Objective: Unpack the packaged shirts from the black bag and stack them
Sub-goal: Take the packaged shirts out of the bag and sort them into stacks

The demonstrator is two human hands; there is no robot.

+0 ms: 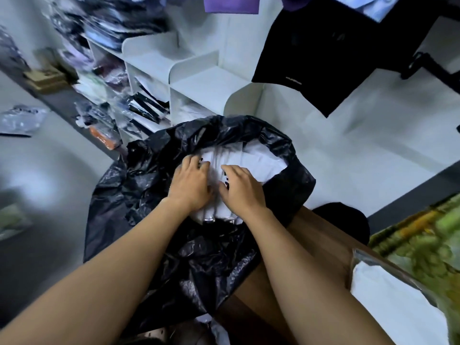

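The light is dim, cool and bluish, coming softly from above, with no hard shadows. A pale glow lies on the floor (37,175) at the left. The black bag (154,200) shows small glossy highlights on its creases, and the white packets (251,158) inside are the brightest area. The left hand (190,188) and right hand (240,189) are fairly sharp, their fingertips smeared. The far-left shelves (109,78) and near-right green cloth (423,245) are heavily blurred. Straight edges bow toward the corners.

The left hand (190,181) and right hand (240,189) cover the middle of the packaged shirts (256,161); the black bag (139,195) hides much of the rest. Packets (146,105) on the shelf (199,88) left of the hands are blurred.
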